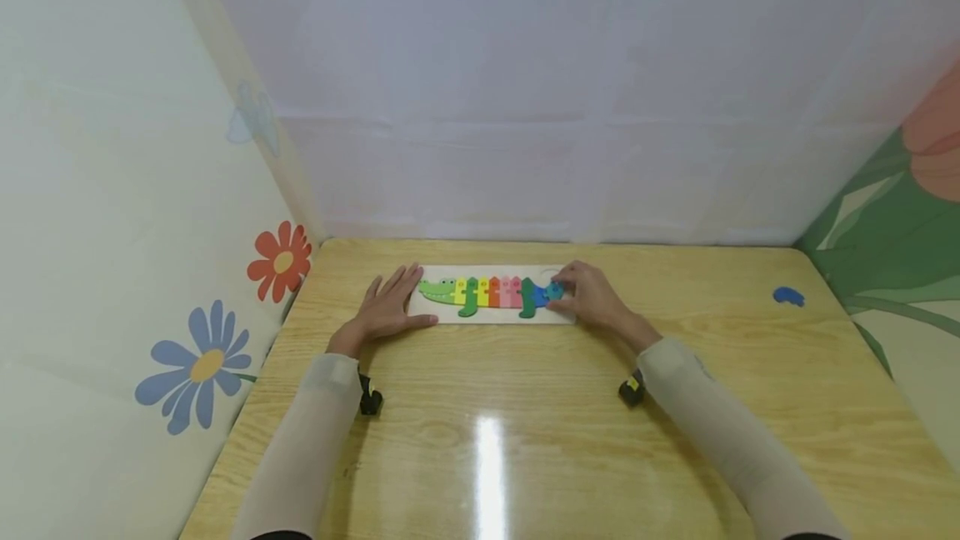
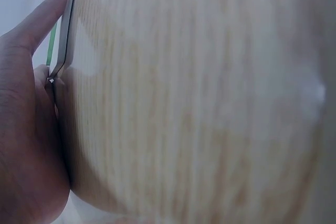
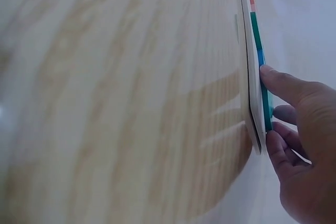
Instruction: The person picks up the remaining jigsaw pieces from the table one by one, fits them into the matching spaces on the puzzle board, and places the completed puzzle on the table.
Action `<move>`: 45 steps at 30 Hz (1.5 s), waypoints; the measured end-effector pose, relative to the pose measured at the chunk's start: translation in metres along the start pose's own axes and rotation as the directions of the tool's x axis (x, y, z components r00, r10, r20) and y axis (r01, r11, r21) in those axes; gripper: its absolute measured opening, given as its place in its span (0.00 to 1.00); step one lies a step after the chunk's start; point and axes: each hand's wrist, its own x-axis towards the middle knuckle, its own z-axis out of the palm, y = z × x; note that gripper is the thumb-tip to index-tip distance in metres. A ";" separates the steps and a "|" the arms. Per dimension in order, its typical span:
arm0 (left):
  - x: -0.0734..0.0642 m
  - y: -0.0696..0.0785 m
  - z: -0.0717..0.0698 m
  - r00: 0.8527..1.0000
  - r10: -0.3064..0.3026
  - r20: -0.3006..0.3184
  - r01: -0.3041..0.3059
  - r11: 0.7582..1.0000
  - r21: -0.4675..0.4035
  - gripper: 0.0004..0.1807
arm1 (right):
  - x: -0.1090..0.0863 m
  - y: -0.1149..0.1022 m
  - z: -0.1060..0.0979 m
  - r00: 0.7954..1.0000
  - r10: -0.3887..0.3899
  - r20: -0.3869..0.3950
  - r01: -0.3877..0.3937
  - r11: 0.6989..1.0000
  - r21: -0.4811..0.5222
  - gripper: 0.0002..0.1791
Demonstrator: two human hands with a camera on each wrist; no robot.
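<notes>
A white puzzle board [image 1: 495, 317] lies on the wooden table, bearing a crocodile made of coloured pieces, with its light green head [image 1: 437, 292] at the left. My left hand [image 1: 386, 311] rests at the board's left end, fingers straight and thumb [image 2: 44, 11] on its front edge. At the tail end, my right hand [image 1: 595, 300] pinches a teal puzzle piece [image 1: 555, 291] between thumb and fingers. Beside it sits a blue piece [image 1: 539, 297]. From the right wrist view, the teal piece [image 3: 268, 109] lies close along the board's surface, with the thumb near the blue part.
A loose blue puzzle piece [image 1: 789, 297] lies far to the right on the table [image 1: 525, 390]. A pale curtain [image 1: 525, 107] hangs behind the table's back edge, and flower-printed cloth [image 1: 90, 232] stands on the left.
</notes>
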 end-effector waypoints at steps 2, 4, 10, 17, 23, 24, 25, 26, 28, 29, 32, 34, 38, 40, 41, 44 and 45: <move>-0.001 0.003 -0.002 1.000 0.002 0.001 -0.002 1.000 -0.002 0.66 | 0.000 0.000 0.000 1.000 0.002 0.004 -0.002 1.000 0.009 0.30; -0.001 0.004 -0.004 1.000 0.002 0.000 -0.002 1.000 -0.004 0.66 | 0.001 0.000 -0.001 1.000 0.004 0.007 -0.004 1.000 0.012 0.29; 0.001 0.002 -0.002 1.000 -0.008 0.007 0.008 1.000 0.012 0.66 | 0.002 0.000 -0.004 1.000 -0.005 0.014 0.005 1.000 0.003 0.27; 0.000 0.005 -0.005 1.000 -0.006 0.016 0.005 1.000 0.016 0.64 | 0.001 -0.001 -0.007 0.999 -0.002 0.044 0.003 0.999 -0.032 0.25; 0.001 0.003 -0.003 1.000 -0.002 0.016 0.002 1.000 0.016 0.65 | 0.001 -0.001 -0.007 0.999 0.002 0.050 0.000 0.999 -0.038 0.24; 0.001 0.002 -0.002 1.000 -0.002 0.015 0.002 1.000 0.015 0.65 | 0.001 -0.001 -0.007 0.999 0.000 0.051 0.002 0.999 -0.038 0.24; 0.002 0.000 -0.001 1.000 -0.001 0.014 0.001 1.000 0.015 0.66 | 0.001 -0.001 -0.007 0.999 -0.003 0.051 0.005 0.999 -0.039 0.24; 0.003 -0.001 0.000 1.000 0.001 0.012 -0.001 1.000 0.014 0.66 | 0.001 -0.001 -0.007 0.999 -0.005 0.051 0.007 0.999 -0.038 0.23; 0.004 -0.005 0.003 1.000 -0.004 0.012 0.004 1.000 0.021 0.67 | 0.001 -0.001 -0.007 0.999 -0.013 0.052 0.015 0.999 -0.039 0.23; 0.004 -0.006 0.003 1.000 -0.003 0.010 0.003 1.000 0.017 0.67 | 0.002 -0.001 -0.006 0.998 -0.016 0.053 0.018 0.999 -0.039 0.23; 0.006 -0.008 0.004 1.000 0.000 0.001 0.000 1.000 0.006 0.66 | 0.002 0.000 -0.007 0.998 -0.020 0.055 0.022 0.999 -0.037 0.24; 0.006 -0.009 0.005 1.000 0.000 0.000 0.000 1.000 0.005 0.65 | 0.002 0.000 -0.007 0.998 -0.017 0.059 0.019 0.999 -0.035 0.25; 0.006 -0.010 0.005 1.000 0.004 0.007 -0.004 1.000 -0.003 0.65 | 0.003 0.001 -0.008 0.997 -0.008 0.071 0.010 0.999 -0.035 0.28; 0.006 -0.010 0.004 1.000 0.003 0.010 -0.003 1.000 -0.006 0.65 | 0.002 0.002 -0.008 0.997 -0.008 0.075 0.011 0.999 -0.041 0.29; 0.006 -0.010 0.004 1.000 0.002 0.011 -0.002 1.000 -0.008 0.65 | 0.002 0.002 -0.009 0.997 -0.006 0.075 0.009 0.999 -0.040 0.30; 0.006 -0.009 0.004 1.000 0.002 0.010 -0.002 1.000 -0.012 0.65 | 0.000 0.003 -0.010 0.998 -0.009 0.066 0.011 0.999 -0.033 0.30; 0.006 -0.009 0.004 1.000 0.002 0.010 -0.002 1.000 -0.010 0.65 | -0.001 0.003 -0.011 0.998 -0.008 0.063 0.010 1.000 -0.025 0.31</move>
